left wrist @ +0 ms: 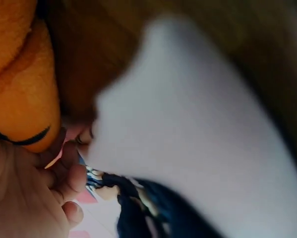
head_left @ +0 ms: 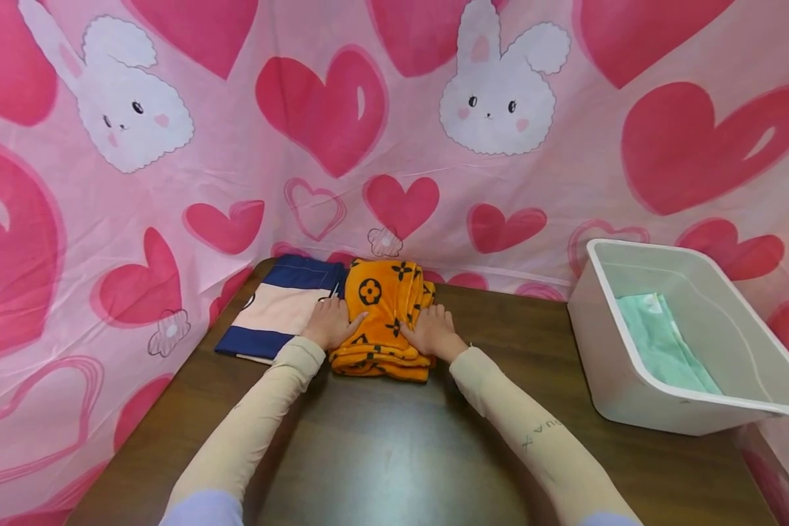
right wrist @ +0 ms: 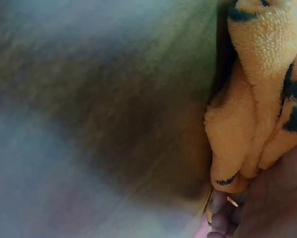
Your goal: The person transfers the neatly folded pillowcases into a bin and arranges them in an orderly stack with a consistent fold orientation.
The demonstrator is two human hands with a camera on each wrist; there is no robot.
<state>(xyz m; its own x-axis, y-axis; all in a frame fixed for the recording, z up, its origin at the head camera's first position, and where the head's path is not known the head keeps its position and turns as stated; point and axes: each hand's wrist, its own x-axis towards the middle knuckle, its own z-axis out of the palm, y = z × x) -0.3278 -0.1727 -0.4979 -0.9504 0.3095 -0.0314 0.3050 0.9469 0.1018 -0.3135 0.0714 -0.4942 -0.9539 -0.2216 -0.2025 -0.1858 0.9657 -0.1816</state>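
Observation:
A folded orange towel with dark flower and diamond marks lies in layers toward the back of the table. My left hand grips its left side, thumb over the top. On the opposite side my right hand holds the edge, its thumb also on the upper layer. In the left wrist view, curled fingers are right at the towel's rounded side. The right wrist view has the fuzzy folds above the right fingers, partly hidden below the cloth.
Left of the towel lies a folded navy and pale pink cloth, partly behind my left hand. A grey-white plastic bin stands at the right, with a mint green cloth inside. A pink heart-print curtain borders the brown table.

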